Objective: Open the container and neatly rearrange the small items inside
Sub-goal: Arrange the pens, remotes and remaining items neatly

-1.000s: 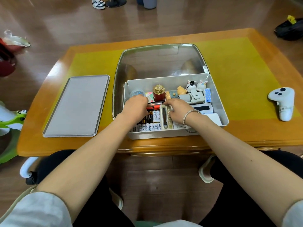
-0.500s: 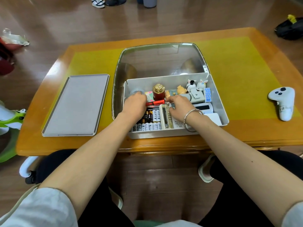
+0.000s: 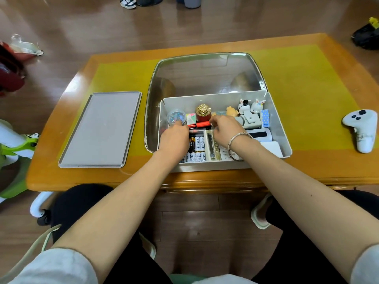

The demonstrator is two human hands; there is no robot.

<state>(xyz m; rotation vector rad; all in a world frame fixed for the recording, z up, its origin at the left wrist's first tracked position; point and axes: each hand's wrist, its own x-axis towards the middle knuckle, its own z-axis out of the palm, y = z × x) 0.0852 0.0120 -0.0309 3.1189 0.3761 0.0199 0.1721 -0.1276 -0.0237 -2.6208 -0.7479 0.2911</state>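
Note:
The white container (image 3: 277, 121) stands open at the table's front edge, its clear lid (image 3: 205, 72) swung back behind it. Inside lie batteries (image 3: 198, 148), a calculator (image 3: 213, 146), a gold-topped red stamp (image 3: 203, 113), a round clear case (image 3: 174, 117), small animal figures (image 3: 248, 106) and a blue dotted box (image 3: 264, 118). A red pen (image 3: 200, 125) lies across the middle. My left hand (image 3: 174, 139) grips its left end and my right hand (image 3: 224, 130) pinches its right end. Both hands hide the things under them.
A flat grey tray (image 3: 102, 130) lies left of the container. A white game controller (image 3: 361, 130) rests at the table's right edge. A yellow mat (image 3: 307, 89) covers the wooden table. Shoes and bags are on the floor behind.
Both hands have moved away from me, from over the batteries and calculator to the middle of the container. The red pen has shifted that way with them.

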